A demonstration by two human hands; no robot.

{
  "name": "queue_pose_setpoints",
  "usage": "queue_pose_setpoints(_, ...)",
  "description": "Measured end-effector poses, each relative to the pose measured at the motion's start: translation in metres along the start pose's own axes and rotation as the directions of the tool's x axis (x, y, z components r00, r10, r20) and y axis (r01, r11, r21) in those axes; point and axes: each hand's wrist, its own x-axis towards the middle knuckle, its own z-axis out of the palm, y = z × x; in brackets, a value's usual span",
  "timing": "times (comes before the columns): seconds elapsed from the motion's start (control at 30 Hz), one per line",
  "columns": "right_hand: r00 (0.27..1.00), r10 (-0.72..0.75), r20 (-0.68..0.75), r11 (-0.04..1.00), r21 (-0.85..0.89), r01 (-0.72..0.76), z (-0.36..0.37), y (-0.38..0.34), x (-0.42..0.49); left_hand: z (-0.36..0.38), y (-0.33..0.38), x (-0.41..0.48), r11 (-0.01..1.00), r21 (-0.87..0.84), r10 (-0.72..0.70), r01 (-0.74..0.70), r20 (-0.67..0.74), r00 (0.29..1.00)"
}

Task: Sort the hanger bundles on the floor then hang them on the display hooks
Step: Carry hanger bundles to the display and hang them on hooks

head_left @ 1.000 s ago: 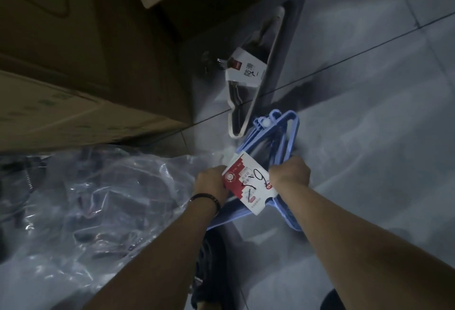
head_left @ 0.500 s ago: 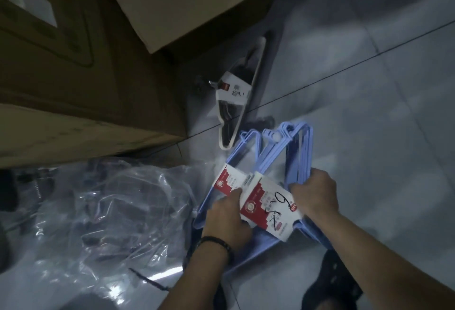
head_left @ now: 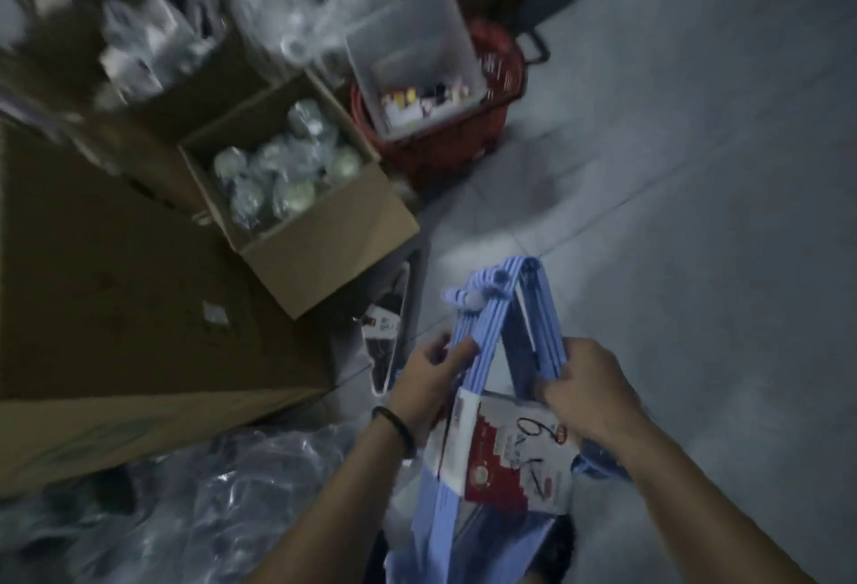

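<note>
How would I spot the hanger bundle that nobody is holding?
Start at the big closed cardboard box on the left. Beside its right edge, on the grey floor, lies a pale hanger bundle with a small red-and-white label. Unlike the blue bundle, no hand holds it.

- Hands: I count two, the left hand [head_left: 429, 382] and the right hand [head_left: 586, 391].
- Wristband [head_left: 394, 426]: one, black.
- Blue hangers [head_left: 505, 296]: one held stack. I cannot count the single hangers through the blur.
- Card labels: two, a front label [head_left: 514, 458] and an edge-on label [head_left: 457, 435].
- White hanger bundle [head_left: 387, 342]: one, on the floor.
- Cardboard boxes I can separate: two, an open box [head_left: 334, 236] and a large closed box [head_left: 116, 305].
- Wrapped round items [head_left: 287, 171]: about six, no firm count.
- Red basket [head_left: 445, 152]: one.
- Clear tub [head_left: 417, 27]: one.
</note>
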Motion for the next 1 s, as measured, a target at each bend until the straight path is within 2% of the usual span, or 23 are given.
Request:
queue_pose_setpoints(0.1,0.999,-0.035,-0.027,0.999,-0.031,0.035,-0.091,-0.037,-0.066,0.043,0.079,-0.068,0.996,0.015,0.093,-0.093,-0.002,0.996)
queue_pose_setpoints(0.23,0.991,-0.053,-0.125,0.998,-0.026,0.05,-0.186,-0.049,-0.152,0.116,0.163,-0.151,0.988,-0.032,0.153,-0.149,0.18,0.972)
queue_pose_setpoints(0.33,0.958,-0.028,-0.285,0.984,0.159,0.076,-0.236,-0.045,-0.225,0.174,0.202,-0.203,0.981,-0.026,0.19,-0.192,0.331,0.924)
queue_pose_setpoints(0.43,0.891,0.069,-0.449,0.938,0.334,0.095,-0.263,-0.038,-0.297,0.224,0.227,-0.244,0.96,0.028,0.223,-0.279,0.526,0.82)
queue_pose_setpoints(0.53,0.774,0.174,-0.608,0.892,0.431,0.138,-0.275,-0.029,-0.356,0.264,0.244,-0.277,0.938,0.068,0.22,-0.341,0.64,0.736)
queue_pose_setpoints(0.63,0.646,0.271,-0.714,0.865,0.475,0.162,-0.281,-0.029,-0.418,0.299,0.251,-0.314,0.903,0.091,0.201,-0.419,0.774,0.601)
queue_pose_setpoints(0.7,0.556,0.3,-0.775,0.872,0.459,0.17,-0.281,-0.029,-0.458,0.321,0.253,-0.343,0.879,0.084,0.194,-0.469,0.836,0.513)
queue_pose_setpoints(0.77,0.434,0.322,-0.841,0.889,0.426,0.165,-0.278,-0.032,-0.499,0.342,0.249,-0.376,0.86,0.055,0.192,-0.507,0.886,0.422)
queue_pose_setpoints(0.93,0.183,0.423,-0.888,0.894,0.442,0.077,-0.257,-0.014,-0.597,0.384,0.213,-0.461,0.792,0.01,0.115,-0.61,0.98,0.165)
queue_pose_setpoints(1.0,0.097,0.482,-0.871,0.863,0.491,0.117,-0.241,0.0,-0.636,0.399,0.196,-0.498,0.756,-0.015,0.084,-0.654,0.994,0.075)
